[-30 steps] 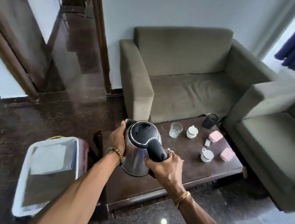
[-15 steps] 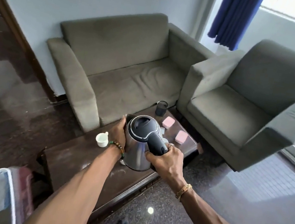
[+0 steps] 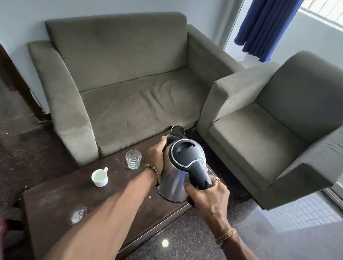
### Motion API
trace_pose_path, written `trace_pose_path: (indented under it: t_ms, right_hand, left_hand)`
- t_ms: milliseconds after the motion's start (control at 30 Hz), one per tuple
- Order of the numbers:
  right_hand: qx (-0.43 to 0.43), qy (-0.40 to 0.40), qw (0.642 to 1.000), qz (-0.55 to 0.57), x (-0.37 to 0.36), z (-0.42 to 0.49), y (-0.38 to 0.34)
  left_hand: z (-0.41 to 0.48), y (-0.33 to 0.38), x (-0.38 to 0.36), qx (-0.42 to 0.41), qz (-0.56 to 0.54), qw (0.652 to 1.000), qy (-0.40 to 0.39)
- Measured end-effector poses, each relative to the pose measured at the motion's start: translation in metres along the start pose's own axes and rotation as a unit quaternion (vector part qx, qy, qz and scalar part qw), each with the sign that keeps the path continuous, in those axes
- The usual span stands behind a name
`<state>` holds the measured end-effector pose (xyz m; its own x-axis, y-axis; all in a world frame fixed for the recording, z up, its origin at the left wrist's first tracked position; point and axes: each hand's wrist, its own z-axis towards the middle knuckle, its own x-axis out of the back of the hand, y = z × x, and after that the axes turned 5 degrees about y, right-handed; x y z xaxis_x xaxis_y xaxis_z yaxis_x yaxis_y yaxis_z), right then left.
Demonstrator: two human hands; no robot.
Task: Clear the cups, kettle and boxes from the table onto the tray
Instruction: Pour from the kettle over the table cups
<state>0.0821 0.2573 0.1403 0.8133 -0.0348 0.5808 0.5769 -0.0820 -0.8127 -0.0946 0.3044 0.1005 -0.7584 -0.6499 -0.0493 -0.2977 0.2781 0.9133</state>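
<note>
The right grip (image 3: 209, 196) was clamped round the black handle of the kettle (image 3: 184, 155). The left grip (image 3: 157, 154) curled against its steel side near the spout. The kettle was upright over the tabletop (image 3: 56, 205), just beside a glass (image 3: 133, 159), with a white cup (image 3: 99, 178) further left.

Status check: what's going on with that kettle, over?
Right hand grips kettle handle; left hand holds its side. Glass, white cup on table nearby.
</note>
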Motion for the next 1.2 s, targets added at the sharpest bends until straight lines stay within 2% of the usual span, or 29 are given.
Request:
trace_pose_path:
  t_ms: [167,367,533,833,933,1067,1200]
  right_hand:
    - [0.004,-0.023,1.000,-0.020,-0.003,0.033,0.011]
    - [0.040,-0.080,0.995,-0.042,-0.018,0.074,0.033]
    - [0.102,-0.123,0.985,-0.068,-0.031,0.106,0.031]
    - [0.184,-0.212,0.953,-0.117,-0.077,0.135,0.000]
    - [0.194,-0.247,0.942,-0.114,-0.100,0.129,-0.009]
    - [0.174,-0.307,0.931,-0.098,-0.124,0.117,-0.015]
    - [0.076,-0.410,0.901,-0.117,-0.138,0.114,-0.032]
  left_hand:
    - [0.024,-0.010,-0.017,-0.013,0.018,0.999,0.036]
    - [0.044,-0.029,-0.030,0.028,-0.073,0.994,0.080]
    - [0.050,-0.023,-0.028,0.050,-0.127,0.975,0.174]
    - [0.076,-0.014,0.020,0.038,-0.205,0.939,0.275]
    - [0.086,-0.026,0.048,0.044,-0.181,0.934,0.304]
    - [0.092,-0.041,0.078,0.051,-0.166,0.935,0.310]
    - [0.094,-0.047,0.097,0.016,-0.131,0.945,0.299]
